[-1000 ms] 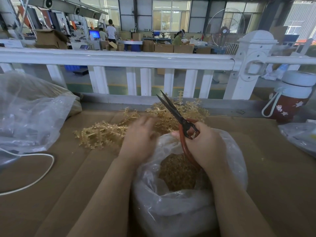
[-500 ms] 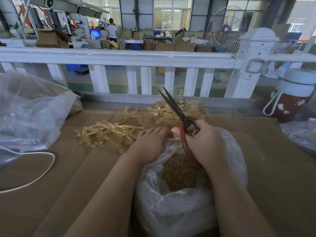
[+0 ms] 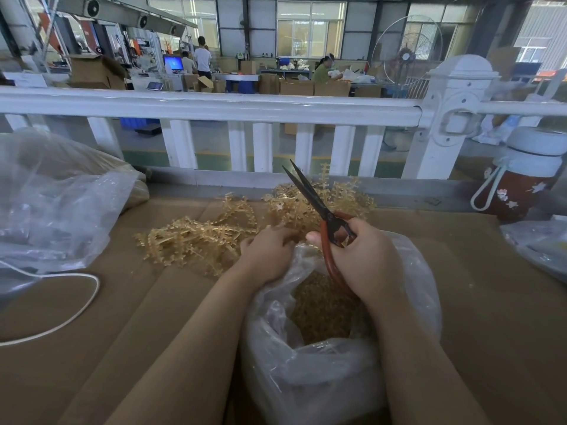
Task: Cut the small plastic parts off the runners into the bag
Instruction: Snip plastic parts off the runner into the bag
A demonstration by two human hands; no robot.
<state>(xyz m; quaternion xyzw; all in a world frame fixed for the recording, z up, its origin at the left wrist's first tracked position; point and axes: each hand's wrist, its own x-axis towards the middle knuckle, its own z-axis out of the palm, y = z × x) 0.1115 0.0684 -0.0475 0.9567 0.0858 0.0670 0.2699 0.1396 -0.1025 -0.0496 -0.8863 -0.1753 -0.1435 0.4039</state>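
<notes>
A heap of amber plastic runners (image 3: 199,240) lies on the brown cardboard table top (image 3: 122,317), with a second clump (image 3: 343,194) behind the scissors. My right hand (image 3: 362,259) grips red-handled scissors (image 3: 316,204), blades slightly apart and pointing up and away. My left hand (image 3: 270,256) rests at the far rim of the clear plastic bag (image 3: 322,378), fingers curled down among the runners; whether it holds one is hidden. The bag stands open between my forearms with cut amber parts (image 3: 319,305) inside.
A big crumpled clear bag (image 3: 52,204) sits at the left, with a white cable (image 3: 70,314) looping over the cardboard. A red and white bottle (image 3: 521,182) stands at the right near another plastic bag (image 3: 540,243). A white railing (image 3: 214,107) runs along the far edge.
My left hand has slid right from the runner heap to the bag's rim beside the scissors. The right hand and scissors have stayed almost in place.
</notes>
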